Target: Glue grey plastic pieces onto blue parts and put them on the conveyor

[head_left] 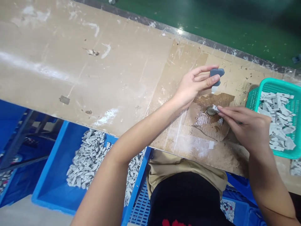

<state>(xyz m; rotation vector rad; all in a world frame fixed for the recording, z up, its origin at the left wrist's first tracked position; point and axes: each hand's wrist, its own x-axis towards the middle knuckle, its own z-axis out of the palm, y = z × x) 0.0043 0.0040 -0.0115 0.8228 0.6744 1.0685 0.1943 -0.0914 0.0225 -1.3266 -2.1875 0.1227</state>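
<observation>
Between the thumb and fingers of my left hand (191,84) is a blue-grey plastic piece (216,75), held above the table. My right hand (249,125) pinches a small white part (215,108) at its fingertips. That part is over a small round dish (211,111), which rests on a wet, stained piece of cardboard (209,125). Whether the part touches the dish is hard to tell. A whitish bit shows just below the blue-grey piece.
A green basket (262,91) of grey-white parts stands at the right on the cardboard-covered table (117,72). Below the table's near edge, a blue bin (54,188) holds many similar parts. More blue bins are at the lower right.
</observation>
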